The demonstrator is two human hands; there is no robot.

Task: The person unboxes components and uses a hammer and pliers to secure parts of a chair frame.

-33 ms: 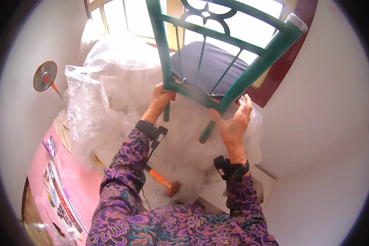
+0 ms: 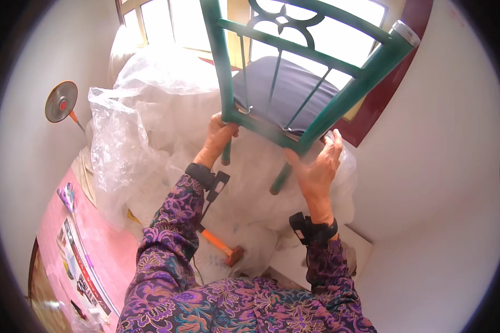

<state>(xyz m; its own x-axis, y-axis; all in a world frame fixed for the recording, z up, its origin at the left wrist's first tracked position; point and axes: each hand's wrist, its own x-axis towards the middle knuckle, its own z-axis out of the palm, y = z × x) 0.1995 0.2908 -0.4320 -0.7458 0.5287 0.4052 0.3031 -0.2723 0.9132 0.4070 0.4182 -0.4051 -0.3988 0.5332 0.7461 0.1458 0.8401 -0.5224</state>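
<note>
A green metal chair with a dark grey cushioned seat is tilted in front of me, its back toward me and two legs pointing down. At its lower left corner, my left hand grips the frame where the back post meets the seat rail. My right hand holds the opposite corner, with the thumb on the near side and the fingers partly hidden behind the post. Both wrists wear black straps with small devices.
Crumpled clear plastic sheeting lies behind and under the chair. A hammer with an orange handle rests below my hands. A pink surface at left bears a printed sheet. A round metallic disc with a red centre stands by the wall.
The chair's upper part has shifted very slightly to the right. Both hands keep their hold on it.
</note>
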